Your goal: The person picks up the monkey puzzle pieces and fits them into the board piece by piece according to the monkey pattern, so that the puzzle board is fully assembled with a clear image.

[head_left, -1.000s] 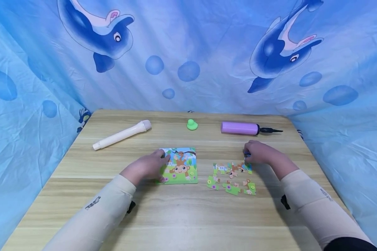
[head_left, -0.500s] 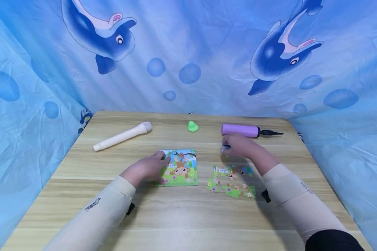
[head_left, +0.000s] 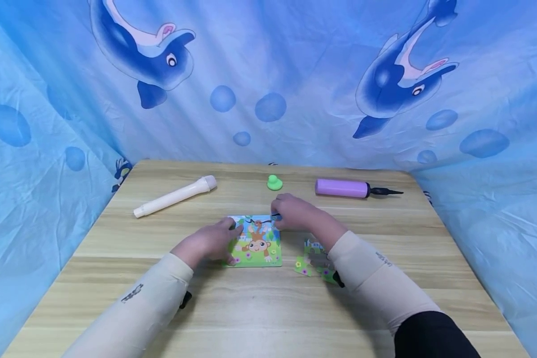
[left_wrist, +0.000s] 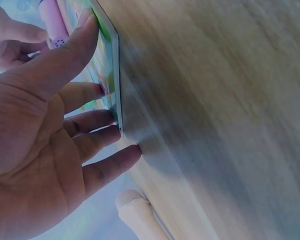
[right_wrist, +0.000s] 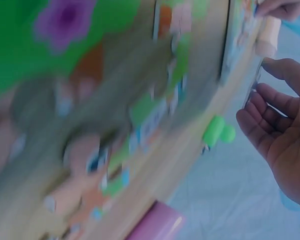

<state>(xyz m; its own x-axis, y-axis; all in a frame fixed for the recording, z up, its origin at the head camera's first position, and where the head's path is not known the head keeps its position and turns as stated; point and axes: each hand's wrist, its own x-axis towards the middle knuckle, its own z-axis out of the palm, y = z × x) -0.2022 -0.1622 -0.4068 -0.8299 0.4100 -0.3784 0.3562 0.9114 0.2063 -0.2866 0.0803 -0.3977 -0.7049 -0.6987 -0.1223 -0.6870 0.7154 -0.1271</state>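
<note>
The monkey picture puzzle board lies flat near the table's middle. My left hand rests on its left edge; in the left wrist view the thumb lies along the rim and the other fingers spread at the corner. My right hand hovers at the board's top right corner. It pinches a thin puzzle piece between thumb and fingers, seen nearly edge-on in the right wrist view. Several loose puzzle pieces lie right of the board, partly hidden under the right forearm.
Behind the board sits a green toy duck. A white toy microphone lies at the back left, and a purple hand pump with a black nozzle at the back right. A blue dolphin-print curtain encloses the table.
My right hand has carried the pinched piece leftward, from above the loose pieces to the board's top right corner. My left hand has stayed on the board's left edge.
</note>
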